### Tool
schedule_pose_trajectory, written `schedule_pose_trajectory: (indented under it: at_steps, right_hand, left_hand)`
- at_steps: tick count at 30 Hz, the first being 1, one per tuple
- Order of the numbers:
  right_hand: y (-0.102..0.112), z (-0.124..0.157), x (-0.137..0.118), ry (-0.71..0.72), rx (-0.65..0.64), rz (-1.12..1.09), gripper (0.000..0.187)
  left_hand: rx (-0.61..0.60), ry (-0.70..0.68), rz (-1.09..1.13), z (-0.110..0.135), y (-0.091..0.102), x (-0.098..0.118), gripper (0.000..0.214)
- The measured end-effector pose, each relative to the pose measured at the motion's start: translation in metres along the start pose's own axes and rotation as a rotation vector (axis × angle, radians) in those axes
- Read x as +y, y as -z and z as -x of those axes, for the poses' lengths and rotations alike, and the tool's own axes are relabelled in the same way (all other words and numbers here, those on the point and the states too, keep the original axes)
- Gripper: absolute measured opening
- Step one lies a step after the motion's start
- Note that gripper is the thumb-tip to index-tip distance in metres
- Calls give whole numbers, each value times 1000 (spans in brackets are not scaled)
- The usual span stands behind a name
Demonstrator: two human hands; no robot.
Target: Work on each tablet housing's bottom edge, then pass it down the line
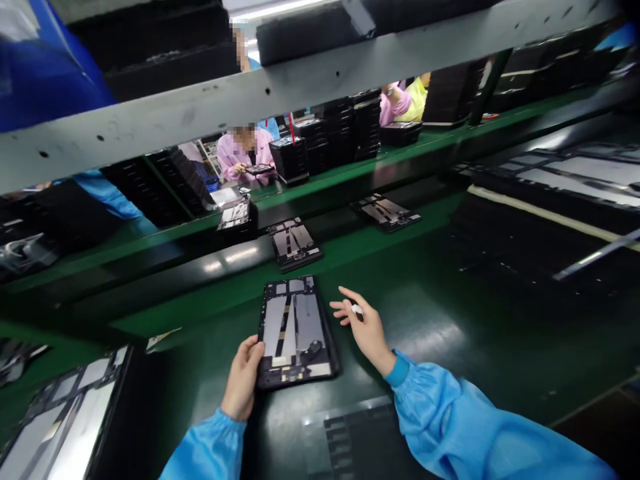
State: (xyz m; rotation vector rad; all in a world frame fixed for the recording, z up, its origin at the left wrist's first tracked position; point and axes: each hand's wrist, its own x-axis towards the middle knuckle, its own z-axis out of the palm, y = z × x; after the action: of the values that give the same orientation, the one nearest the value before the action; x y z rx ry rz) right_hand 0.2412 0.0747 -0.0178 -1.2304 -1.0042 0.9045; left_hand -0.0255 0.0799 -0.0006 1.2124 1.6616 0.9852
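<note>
Pinched black-framed tablet (pixel 306 327), grey-panelled with dark slanting strip (pixel 284 327), in left fingers (pixel 256 353); held right fingers (pixel 355 295) loosely spread beside it.

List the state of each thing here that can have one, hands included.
Held tablet: uncovered, inner parts exposed
Left hand: closed on that tablet's left edge
Right hand: loosely open, apart from that tablet
Tablet just beyond: uncovered, lying flat
Tablet farther right: uncovered, lying flat
Left foreground tablet: uncovered
Right stack's top tablet: uncovered
</note>
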Motion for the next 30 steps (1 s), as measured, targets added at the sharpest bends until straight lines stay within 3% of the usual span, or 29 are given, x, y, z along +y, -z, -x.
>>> schedule_pose_trajectory:
  at_steps: [4,8,11,14,17,20,22,24,27,30]
  right_hand:
    - [31,14,-13,29,-231,312,54]
    - [50,42,-8,-68,-405,495,80]
    - [54,56,-3,-66,-452,574,81]
    - [58,58,-3,-24,-442,678,69]
    - [63,57,-9,15,-447,726,62]
    - [60,73,-19,141,-433,792,58]
    - [51,94,-25,242,-487,798,47]
    - [38,117,-29,335,-683,726,35]
    - [22,138,-31,397,-996,666,36]
    - [17,135,-31,408,-1070,638,36]
  left_hand:
    - [-171,-110,-116,12,7,-6,40]
    - [-342,-492,-536,32,19,-18,49]
    - [-337,-641,-646,56,9,-31,52]
    - [-296,-670,-695,73,-4,-37,47]
    - [-284,-669,-740,77,-3,-32,47]
    - [-289,-685,-713,74,3,-21,40]
    - [-291,-719,-644,73,3,-17,31]
    - [-297,-769,-584,73,-1,-17,26]
    - [-304,-832,-559,72,-12,-21,22]
    - [-315,-837,-543,71,-17,-23,20]
